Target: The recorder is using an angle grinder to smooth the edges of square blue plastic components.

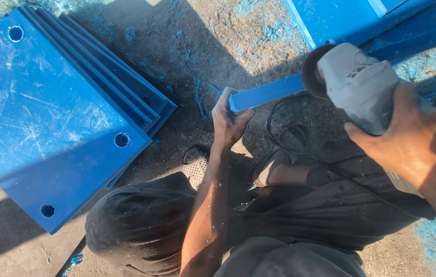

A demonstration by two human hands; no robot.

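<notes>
Bare forearms flecked with pale shavings, dusty dark trousers (141, 225), and what look like perforated sandals (196, 163).

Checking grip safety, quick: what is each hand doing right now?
Left hand: closed on the end of the blue bar.
Right hand: closed around the grey angle grinder.

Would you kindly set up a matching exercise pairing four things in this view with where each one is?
Things:
1. stack of blue panels
2. angle grinder
3. blue strip
4. sandal

Places:
A. held at its end by the left hand
B. lying on the ground at the left, holes at the corners
C. on a foot, below the left hand
D. held in the right hand, disc against the strip

Pairs: 1-B, 2-D, 3-A, 4-C
</notes>
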